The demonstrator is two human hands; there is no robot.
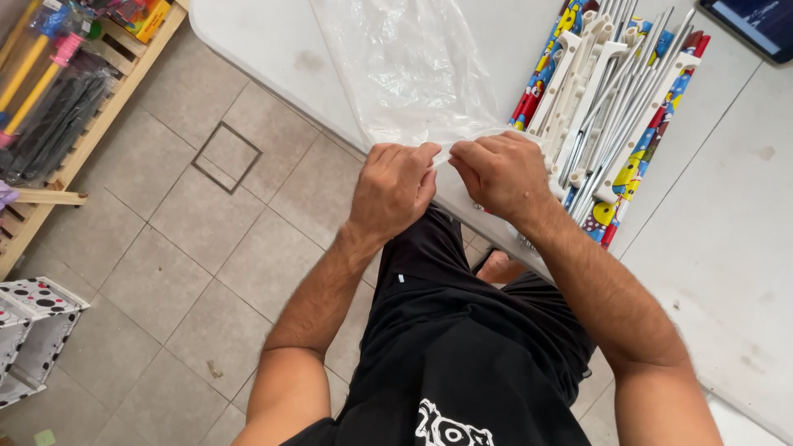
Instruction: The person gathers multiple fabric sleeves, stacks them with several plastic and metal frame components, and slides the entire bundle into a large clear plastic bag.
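Your left hand (395,186) and right hand (496,173) meet at the near edge of a white table (727,248), fingers curled and pinching the mouth of a clear plastic bag (409,70) between them, knuckles up, thumbs almost touching. The bag lies flat on the table and stretches away from you toward the far side, crinkled and apparently empty. Just right of your right hand lies a folded bundle (607,107) of white plastic bars, thin metal rods and bright cartoon-printed fabric, its near end touching or nearly touching your wrist. To work the opening well, it seems best to rub the two film layers apart with thumbs and forefingers, keep each grip close to the rim, and pull gently outward so the thin plastic does not tear. A dark tablet corner (756,25) shows at the far right. On the tiled floor to the left stand a wooden shelf (91,124) with toys and a polka-dot box (33,330).
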